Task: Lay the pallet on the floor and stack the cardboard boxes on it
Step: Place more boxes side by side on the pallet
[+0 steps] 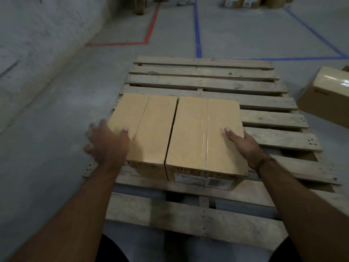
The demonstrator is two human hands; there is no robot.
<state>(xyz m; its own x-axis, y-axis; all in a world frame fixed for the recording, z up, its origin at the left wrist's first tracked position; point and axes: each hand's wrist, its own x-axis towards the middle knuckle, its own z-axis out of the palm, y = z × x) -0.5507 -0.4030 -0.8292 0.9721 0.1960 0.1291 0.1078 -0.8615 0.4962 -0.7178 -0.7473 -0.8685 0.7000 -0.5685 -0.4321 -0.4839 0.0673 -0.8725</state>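
Slatted, weathered wooden pallet (217,86) lying flat on the grey concrete floor (56,110), with two tan rectangular cardboard boxes side by side on its near left portion. The left cardboard box (145,127) and the right cardboard box (204,135) stand with only a thin seam between them. The right hand (243,146) holds the outer near edge of the right box, thumb on the top face and the other fingers hidden down its side. The left hand (107,142), blurred, lies against the outer left side of the left box with spread fingers, so its grip reads as wide and holding nothing.

The step appears to be squaring the pair. Done well, both hands press inward evenly to close the seam and align the near faces, keeping the boxes fully on the slats. A further tan taped cardboard box (328,97) waits on the floor, just beside the pallet's right edge.
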